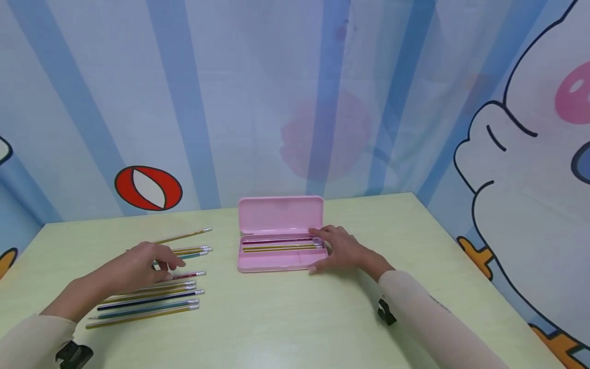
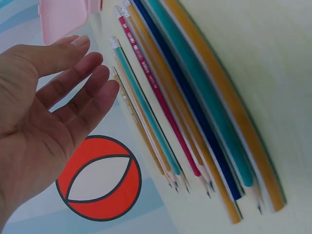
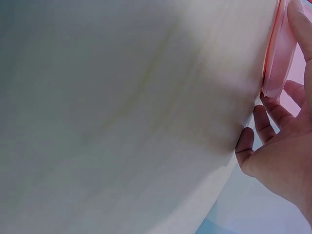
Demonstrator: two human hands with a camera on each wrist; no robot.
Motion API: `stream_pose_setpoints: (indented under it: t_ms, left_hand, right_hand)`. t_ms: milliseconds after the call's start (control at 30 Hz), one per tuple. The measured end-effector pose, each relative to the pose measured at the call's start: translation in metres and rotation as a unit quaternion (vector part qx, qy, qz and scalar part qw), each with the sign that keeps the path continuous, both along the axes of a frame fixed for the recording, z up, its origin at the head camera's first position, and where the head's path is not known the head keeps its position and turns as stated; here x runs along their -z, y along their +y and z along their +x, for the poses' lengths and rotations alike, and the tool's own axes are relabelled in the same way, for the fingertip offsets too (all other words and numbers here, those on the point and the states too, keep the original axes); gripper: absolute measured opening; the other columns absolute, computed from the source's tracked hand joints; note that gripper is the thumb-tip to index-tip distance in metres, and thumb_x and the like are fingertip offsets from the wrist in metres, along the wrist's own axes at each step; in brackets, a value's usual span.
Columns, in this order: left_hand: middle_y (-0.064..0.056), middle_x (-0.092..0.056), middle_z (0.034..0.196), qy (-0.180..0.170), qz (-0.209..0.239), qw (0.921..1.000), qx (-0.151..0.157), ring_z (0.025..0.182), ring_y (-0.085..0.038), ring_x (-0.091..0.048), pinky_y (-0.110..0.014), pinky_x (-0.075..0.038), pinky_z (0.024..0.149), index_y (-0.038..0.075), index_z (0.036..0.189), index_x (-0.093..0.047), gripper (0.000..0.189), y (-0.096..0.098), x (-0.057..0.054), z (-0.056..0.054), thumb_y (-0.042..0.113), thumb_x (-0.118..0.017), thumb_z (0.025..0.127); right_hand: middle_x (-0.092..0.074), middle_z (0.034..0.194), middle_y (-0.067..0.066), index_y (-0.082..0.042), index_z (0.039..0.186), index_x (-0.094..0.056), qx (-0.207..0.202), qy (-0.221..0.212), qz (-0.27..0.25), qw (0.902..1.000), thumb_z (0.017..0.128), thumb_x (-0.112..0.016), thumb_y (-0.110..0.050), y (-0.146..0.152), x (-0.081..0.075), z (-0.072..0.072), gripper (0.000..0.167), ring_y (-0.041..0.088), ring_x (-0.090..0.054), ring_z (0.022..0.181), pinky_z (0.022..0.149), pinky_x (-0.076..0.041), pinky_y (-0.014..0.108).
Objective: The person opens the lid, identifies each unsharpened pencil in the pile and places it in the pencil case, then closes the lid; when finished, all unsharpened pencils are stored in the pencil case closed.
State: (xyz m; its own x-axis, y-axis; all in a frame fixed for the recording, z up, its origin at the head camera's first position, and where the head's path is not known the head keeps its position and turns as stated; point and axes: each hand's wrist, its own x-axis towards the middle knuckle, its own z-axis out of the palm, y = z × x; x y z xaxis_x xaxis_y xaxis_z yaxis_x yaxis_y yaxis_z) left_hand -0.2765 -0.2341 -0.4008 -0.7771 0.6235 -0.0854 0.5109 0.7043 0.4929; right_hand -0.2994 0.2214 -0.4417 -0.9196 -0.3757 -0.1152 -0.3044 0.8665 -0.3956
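A pink pencil case stands on the table with its lid raised, several pencils lying inside. My right hand grips the case's right end, its thumb at the front corner and its index finger at the back near the hinge. In the right wrist view the thumb lies along the case's edge. Over the row of loose pencils on the left, my left hand hovers with loosely bent fingers and nothing held. A red pencil lies among yellow, teal and dark blue ones in the left wrist view.
One yellow pencil lies apart at the back of the row. The pale table ends at a blue striped curtain behind, with a printed white cartoon figure on the right.
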Motion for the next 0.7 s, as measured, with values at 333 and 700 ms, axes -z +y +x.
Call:
stream_pose_setpoints:
  t_ms: [333,700]
  left_hand:
    - [0.008,-0.071,0.095,0.005,0.012,0.9998,0.016,0.083,-0.003,-0.062,-0.023,-0.054,0.069,0.015,0.104,-0.080,0.021,-0.009,0.013,0.008,0.007,-0.075,0.085]
    - [0.004,-0.075,0.102,0.007,-0.017,0.9998,0.011,0.095,-0.019,-0.070,-0.033,-0.059,0.078,0.013,0.107,-0.079,0.026,-0.014,0.019,0.012,0.003,-0.076,0.083]
  right_hand:
    - [-0.041,0.153,0.019,-0.019,0.156,-0.037,-0.002,0.003,-0.004,1.0000,0.073,-0.083,-0.053,0.000,-0.001,0.002,0.101,0.038,-0.041,0.134,0.108,-0.038,0.061]
    - [-0.041,0.154,0.018,-0.021,0.156,-0.036,-0.003,0.000,-0.002,1.0000,0.073,-0.083,-0.055,0.000,-0.002,0.001,0.101,0.037,-0.040,0.135,0.109,-0.035,0.062]
